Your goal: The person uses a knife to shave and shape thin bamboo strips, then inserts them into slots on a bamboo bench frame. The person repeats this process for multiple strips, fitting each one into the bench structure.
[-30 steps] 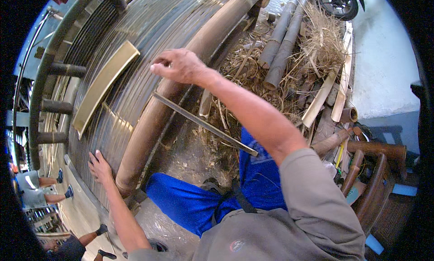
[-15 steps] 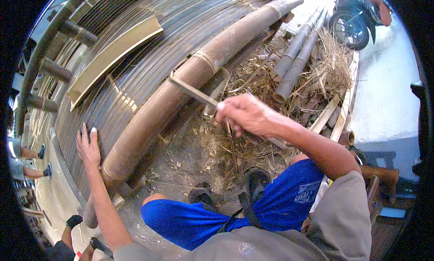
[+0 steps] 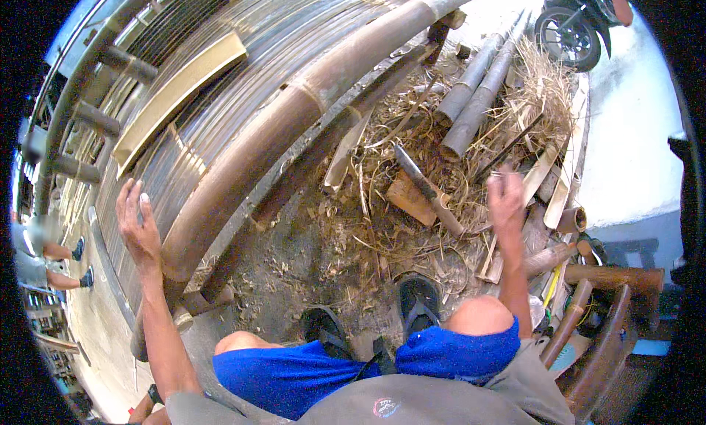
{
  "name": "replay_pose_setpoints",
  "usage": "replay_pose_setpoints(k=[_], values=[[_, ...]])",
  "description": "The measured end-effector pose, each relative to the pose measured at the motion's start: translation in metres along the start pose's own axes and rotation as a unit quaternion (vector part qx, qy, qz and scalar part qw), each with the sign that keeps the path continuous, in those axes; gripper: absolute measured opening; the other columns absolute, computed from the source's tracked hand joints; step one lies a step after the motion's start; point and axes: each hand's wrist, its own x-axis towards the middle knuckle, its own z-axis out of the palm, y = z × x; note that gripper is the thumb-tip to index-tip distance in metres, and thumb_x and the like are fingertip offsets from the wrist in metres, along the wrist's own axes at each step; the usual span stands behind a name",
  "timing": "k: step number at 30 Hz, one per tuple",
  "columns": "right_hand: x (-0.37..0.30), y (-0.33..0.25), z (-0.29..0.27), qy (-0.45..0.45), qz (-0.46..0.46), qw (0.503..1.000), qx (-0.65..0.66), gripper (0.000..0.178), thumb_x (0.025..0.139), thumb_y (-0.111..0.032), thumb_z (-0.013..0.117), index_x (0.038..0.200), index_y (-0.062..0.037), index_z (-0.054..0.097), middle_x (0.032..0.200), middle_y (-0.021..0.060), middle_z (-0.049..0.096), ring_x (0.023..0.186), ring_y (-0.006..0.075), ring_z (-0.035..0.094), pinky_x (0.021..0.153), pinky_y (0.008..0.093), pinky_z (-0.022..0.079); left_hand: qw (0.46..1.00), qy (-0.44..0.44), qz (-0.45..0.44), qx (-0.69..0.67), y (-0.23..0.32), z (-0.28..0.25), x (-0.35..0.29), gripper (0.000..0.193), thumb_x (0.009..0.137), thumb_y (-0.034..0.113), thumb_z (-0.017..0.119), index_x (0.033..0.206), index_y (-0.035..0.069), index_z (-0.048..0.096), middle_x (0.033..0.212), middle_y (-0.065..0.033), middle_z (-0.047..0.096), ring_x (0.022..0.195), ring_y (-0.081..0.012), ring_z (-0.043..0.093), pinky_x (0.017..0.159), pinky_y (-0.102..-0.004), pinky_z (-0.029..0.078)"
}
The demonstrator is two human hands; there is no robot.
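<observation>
My left hand (image 3: 140, 230) is by the near end of a thick brown bamboo pole (image 3: 257, 156), fingers apart over the bamboo slats (image 3: 220, 123); whether it touches them is unclear. The pole forms the front edge of this slatted bench. My right hand (image 3: 507, 204), smeared by motion, is raised over the shavings right of my knees. A dark narrow stick (image 3: 515, 144) slants just beyond its fingertips; I cannot tell whether they touch it. Between the bench and this hand, a large knife (image 3: 419, 176) with a wooden handle lies across a wood block (image 3: 412, 197).
A split bamboo piece (image 3: 180, 101) lies on the slats. Two grey bamboo poles (image 3: 478, 105) and a heap of shavings (image 3: 548, 94) lie ahead right. A motorbike (image 3: 570, 39) stands beyond. Bamboo offcuts (image 3: 581, 278) are at my right; people's legs (image 3: 62, 263) show at far left.
My right hand has swung right, away from the pole, and the stick it held against the pole is now over the shavings. My left hand stays near the pole's end. The knife shows now.
</observation>
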Motion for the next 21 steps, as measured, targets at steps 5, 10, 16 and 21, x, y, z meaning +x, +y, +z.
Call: replay_pose_setpoints(k=[5,10,16,21], values=[[-0.095,0.016,0.083,-0.147,-0.006,0.988,-0.043,0.046,0.09,-0.03,0.068,0.122,0.0011,0.059,0.121,0.0241,0.058,0.109,0.0409,0.057,0.095,0.0488,0.048,0.971,-0.076,0.165,-0.153,0.133,0.013,-0.009,0.019,0.094,0.011,0.061,0.108,0.003,0.071,0.113,-0.0163,0.068,0.107,-0.0331,0.065,0.096,-0.0454,0.051],[-0.119,0.027,0.119,-0.267,0.017,0.955,-0.131,0.061,0.086,-0.034,0.073,0.134,-0.0024,0.052,0.126,0.0235,0.056,0.113,0.04,0.056,0.089,0.0496,0.053,0.843,-0.29,0.362,-0.275,0.224,0.107,-0.05,0.022,0.09,0.025,0.069,0.102,0.007,0.07,0.097,-0.0114,0.069,0.092,-0.0297,0.068,0.081,-0.0414,0.057],[-0.139,0.025,0.103,-0.297,0.097,0.948,0.064,0.051,0.095,-0.028,0.06,0.136,-0.0001,0.05,0.124,0.0267,0.059,0.108,0.0452,0.057,0.094,0.0509,0.049,0.869,-0.43,0.214,-0.114,0.246,0.269,-0.103,0.051,0.087,0.04,0.066,0.127,0.009,0.061,0.121,-0.0191,0.061,0.114,-0.039,0.06,0.092,-0.0511,0.053],[-0.165,0.021,0.091,-0.332,0.224,0.886,0.232,0.047,0.101,-0.035,0.048,0.124,0.0048,0.054,0.09,0.0323,0.064,0.084,0.0489,0.063,0.071,0.0541,0.048,0.909,-0.35,-0.099,-0.204,0.255,0.342,-0.141,0.066,0.086,0.028,0.067,0.142,-0.002,0.047,0.148,-0.0293,0.04,0.135,-0.0484,0.041,0.112,-0.0493,0.04]])
